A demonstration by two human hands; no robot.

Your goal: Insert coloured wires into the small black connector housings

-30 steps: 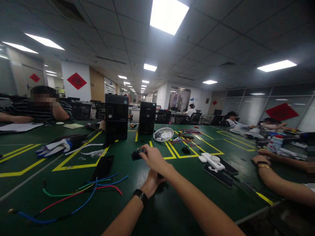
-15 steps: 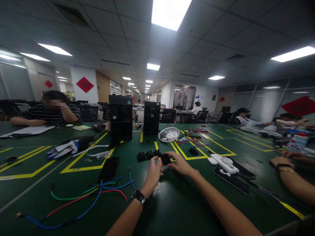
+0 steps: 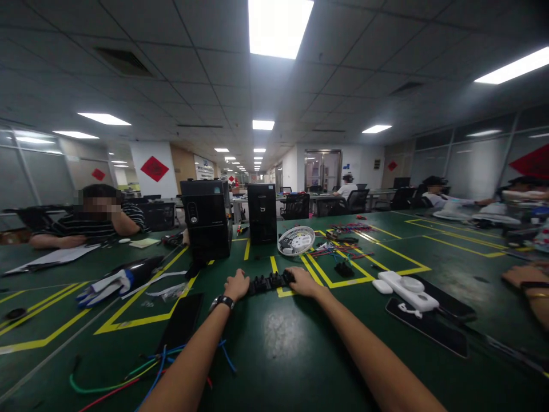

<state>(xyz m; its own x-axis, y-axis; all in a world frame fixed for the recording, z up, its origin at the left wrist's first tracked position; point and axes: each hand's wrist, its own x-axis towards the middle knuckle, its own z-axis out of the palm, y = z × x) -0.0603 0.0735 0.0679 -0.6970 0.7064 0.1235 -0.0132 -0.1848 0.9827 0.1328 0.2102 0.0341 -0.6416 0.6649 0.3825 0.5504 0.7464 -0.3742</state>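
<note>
A row of small black parts with upright bits [image 3: 269, 282], whose kind I cannot make out, lies across the green table ahead of me. My left hand [image 3: 237, 284] is closed at its left end, fingers bent against it. At the other end, my right hand [image 3: 302, 280] has its fingertips closed over the last part. Both hands rest low at the tabletop, and the fingers partly hide the two ends. A black watch [image 3: 223, 302] is on my left wrist.
Two black computer-like cases [image 3: 262, 214] and a white round basket [image 3: 295, 240] stand behind the row. Coloured wires [image 3: 107, 389] lie at the front left, a white charger [image 3: 407, 290] and phones at right. Another person's hand [image 3: 525, 276] rests at the right edge.
My hands have moved apart, from a black square piece held between them to the two ends of the row. The square piece no longer shows separately. The camera view has shifted.
</note>
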